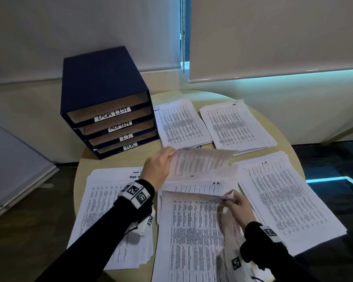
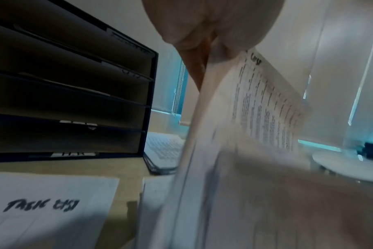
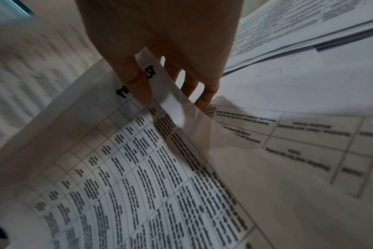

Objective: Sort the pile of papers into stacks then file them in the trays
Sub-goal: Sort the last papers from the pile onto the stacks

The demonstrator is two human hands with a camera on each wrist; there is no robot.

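- A dark blue tray unit (image 1: 102,94) stands at the back left of the round surface (image 1: 118,159), with four sorted stacks around.
- The left hand (image 1: 158,166) pinches a lifted sheet (image 1: 202,160) above the middle pile (image 1: 192,231).
- The right hand (image 1: 237,208) pinches the raised corner of the pile's top sheet (image 3: 138,160) between its fingers (image 3: 136,80).

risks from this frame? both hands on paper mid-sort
1. The left hand pinches a lifted sheet only at its edge; it curves and could slip or crease.
2. The right hand lifts the corner of the centre pile, whose sheets look fanned and might slide onto the neighbouring right stack.
3. Handwritten headers are small; misfiling seems possible.
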